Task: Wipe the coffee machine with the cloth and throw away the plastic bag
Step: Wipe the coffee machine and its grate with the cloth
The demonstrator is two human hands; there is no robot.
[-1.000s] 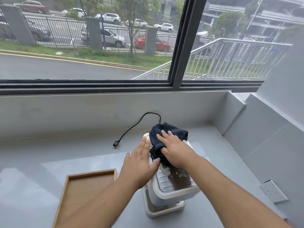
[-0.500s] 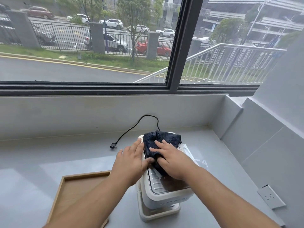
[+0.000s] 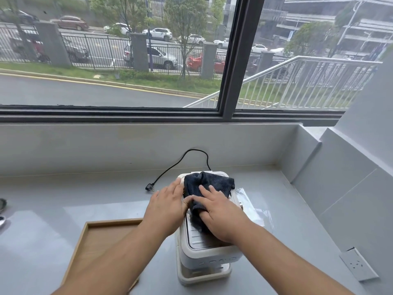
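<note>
R hand (image 3: 221,218) lying flat, fingers spread, pressing cloth (image 3: 207,187) onto coffee machine (image 3: 208,250) top; L hand (image 3: 168,209) lying flat, fingers together, bracing machine's left side.

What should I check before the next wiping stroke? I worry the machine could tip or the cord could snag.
1. Cloth lies on top of the coffee machine, under the right hand: ok.
2. Left hand braces the machine's left side: ok.
3. Power cord is unplugged, its plug loose on the counter: ok.
4. Plastic bag lies on the counter to the right of the machine, not yet thrown away: not ok.
5. Wooden tray sits apart from the machine's base: ok.
6. Whether the machine's top is clean under the cloth: cannot tell.
</note>
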